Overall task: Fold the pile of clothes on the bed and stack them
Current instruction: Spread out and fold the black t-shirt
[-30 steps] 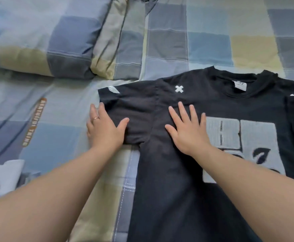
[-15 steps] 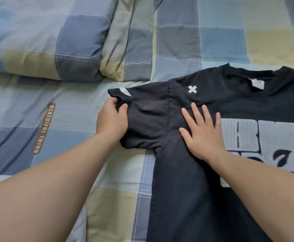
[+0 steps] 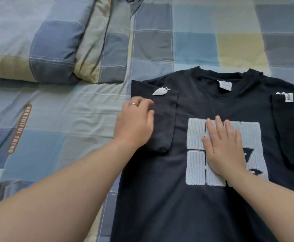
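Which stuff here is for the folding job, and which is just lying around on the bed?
For the job:
black T-shirt, sleeves folded in
left hand, on the folded sleeve
right hand, flat on the white print

Just lying about:
rolled quilt
checked bed cover with its brown label
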{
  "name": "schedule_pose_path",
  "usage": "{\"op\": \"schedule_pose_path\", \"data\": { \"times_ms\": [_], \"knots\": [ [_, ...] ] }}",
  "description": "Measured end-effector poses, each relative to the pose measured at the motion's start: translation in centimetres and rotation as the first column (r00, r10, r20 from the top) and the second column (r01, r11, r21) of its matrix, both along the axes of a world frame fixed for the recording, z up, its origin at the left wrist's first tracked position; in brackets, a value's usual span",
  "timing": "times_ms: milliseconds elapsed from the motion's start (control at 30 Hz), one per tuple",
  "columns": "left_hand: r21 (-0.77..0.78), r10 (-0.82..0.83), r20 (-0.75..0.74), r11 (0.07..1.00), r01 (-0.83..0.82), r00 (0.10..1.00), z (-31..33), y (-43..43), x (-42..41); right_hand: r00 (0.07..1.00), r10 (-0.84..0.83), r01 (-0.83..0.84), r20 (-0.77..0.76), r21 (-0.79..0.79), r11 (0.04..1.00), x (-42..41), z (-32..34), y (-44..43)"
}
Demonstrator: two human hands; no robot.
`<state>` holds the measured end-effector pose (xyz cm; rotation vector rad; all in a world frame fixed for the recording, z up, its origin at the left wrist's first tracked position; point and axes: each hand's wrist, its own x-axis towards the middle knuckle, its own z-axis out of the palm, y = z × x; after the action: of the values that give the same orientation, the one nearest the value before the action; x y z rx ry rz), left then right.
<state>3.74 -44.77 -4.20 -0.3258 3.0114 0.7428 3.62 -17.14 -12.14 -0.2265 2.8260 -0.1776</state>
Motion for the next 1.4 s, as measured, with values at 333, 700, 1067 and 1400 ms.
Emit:
{"op": "schedule_pose_path", "data": {
  "times_ms": [333,700,1067,1400],
  "knots": [
    [-0.223,-0.032,0.277,0.970,0.096,0.960,-6.6,3.1,-0.3,0.991,0.004,-0.009,-0.136,-0.032,0.999,0.0,-2.1,0.3],
    [-0.193,-0.030,0.384,0.975,0.112,0.923,-4.5,11.2,13.3,0.988,0.149,-0.146,0.049,-0.064,0.987,1.0,-0.4,2.8],
    [-0.189,-0.008,0.511,0.974,0.122,0.859,-3.0,18.0,32.7,0.977,0.154,-0.171,0.145,0.112,0.979,21.8,2.0,20.1],
    [-0.300,0.169,0.436,0.953,-0.035,0.884,-3.8,11.8,41.0,0.924,-0.281,0.235,0.260,0.196,0.952,31.0,3.4,26.3]
  ]
}}
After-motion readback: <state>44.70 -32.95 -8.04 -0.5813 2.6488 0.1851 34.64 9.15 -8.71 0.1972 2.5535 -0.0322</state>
